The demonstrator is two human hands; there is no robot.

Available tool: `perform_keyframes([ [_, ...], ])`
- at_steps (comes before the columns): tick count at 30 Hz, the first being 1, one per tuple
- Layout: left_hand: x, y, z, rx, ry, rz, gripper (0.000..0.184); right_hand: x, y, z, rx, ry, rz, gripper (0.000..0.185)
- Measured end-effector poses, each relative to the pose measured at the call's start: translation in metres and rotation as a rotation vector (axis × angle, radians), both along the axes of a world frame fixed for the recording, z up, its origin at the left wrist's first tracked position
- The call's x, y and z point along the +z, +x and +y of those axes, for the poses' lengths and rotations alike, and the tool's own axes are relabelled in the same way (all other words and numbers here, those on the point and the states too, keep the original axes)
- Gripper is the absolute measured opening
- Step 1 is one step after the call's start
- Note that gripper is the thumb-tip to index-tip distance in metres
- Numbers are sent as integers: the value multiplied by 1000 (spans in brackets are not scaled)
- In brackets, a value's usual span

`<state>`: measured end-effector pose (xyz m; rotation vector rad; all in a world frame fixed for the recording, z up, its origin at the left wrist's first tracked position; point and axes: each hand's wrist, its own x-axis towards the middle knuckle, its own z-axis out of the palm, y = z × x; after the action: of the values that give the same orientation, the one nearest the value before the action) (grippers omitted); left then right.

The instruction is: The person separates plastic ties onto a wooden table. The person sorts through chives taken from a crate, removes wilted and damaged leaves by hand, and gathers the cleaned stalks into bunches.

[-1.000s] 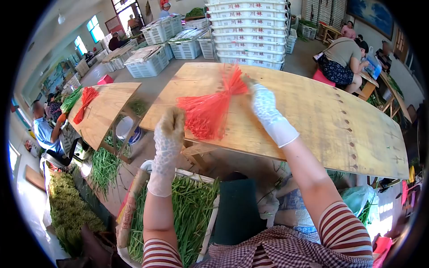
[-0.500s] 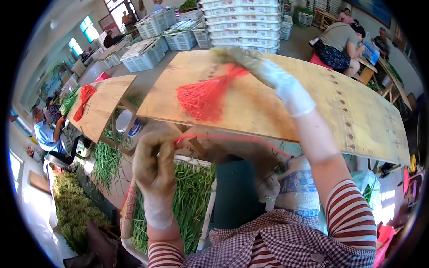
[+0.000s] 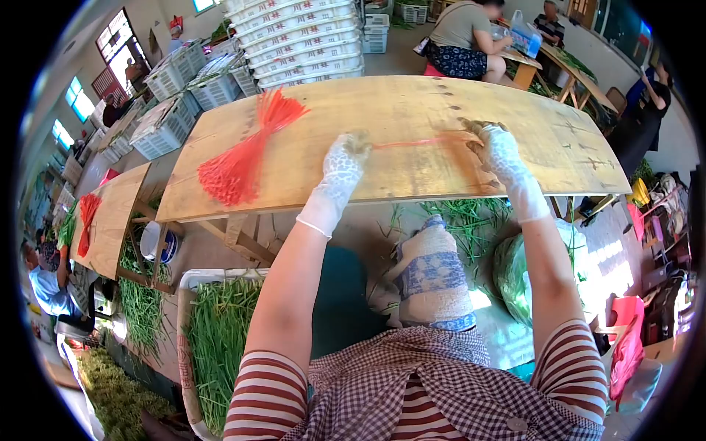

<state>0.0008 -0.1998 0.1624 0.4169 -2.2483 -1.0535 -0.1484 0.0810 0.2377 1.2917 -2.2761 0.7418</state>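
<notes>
My gloved left hand [image 3: 353, 149] is above the middle of the wooden table [image 3: 412, 99], its fingers closed on one end of a thin red tie [image 3: 412, 142]. The tie runs nearly straight across to my gloved right hand [image 3: 487, 140], whose fingers are curled around the other end. Both gloves are pale with brown, soiled fingers. A bundle of red ties [image 3: 246, 158], pinched at its middle and fanned at both ends, lies on the table to the left of my hands.
A white crate of green stalks [image 3: 228, 323] stands below on my left. Beneath the table's front edge are a blue-and-white sack [image 3: 434, 275] and loose greens [image 3: 467, 220]. Stacked white crates [image 3: 301, 44] rise behind the table. A person [image 3: 463, 40] sits beyond it.
My view has turned right. My left hand has come up from beside the table to above it, and my right hand has left the bundle. The red tie now stretches between them over the tabletop.
</notes>
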Motion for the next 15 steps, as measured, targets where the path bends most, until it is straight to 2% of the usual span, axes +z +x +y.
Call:
perform_keyframes([
  [1,-5,-3,2,-56,101,214,21,9,14,11,20,-148,-41,25],
  [2,24,17,19,-107,204,426,25,24,36,20,52,-300,-75,24],
  [4,115,93,67,217,-214,449,35,55,80,47,99,-607,-124,23],
  [5,125,120,57,150,-381,675,30,64,99,72,178,-801,-77,30],
  [6,139,152,59,152,-490,778,30,79,118,94,269,-904,32,30],
  [8,172,212,74,152,-614,845,30,112,153,126,518,-919,233,30],
  [11,205,277,99,127,-759,812,30,157,204,138,864,-748,397,30],
  [15,229,338,128,131,-891,745,30,181,246,131,1027,-624,472,30],
])
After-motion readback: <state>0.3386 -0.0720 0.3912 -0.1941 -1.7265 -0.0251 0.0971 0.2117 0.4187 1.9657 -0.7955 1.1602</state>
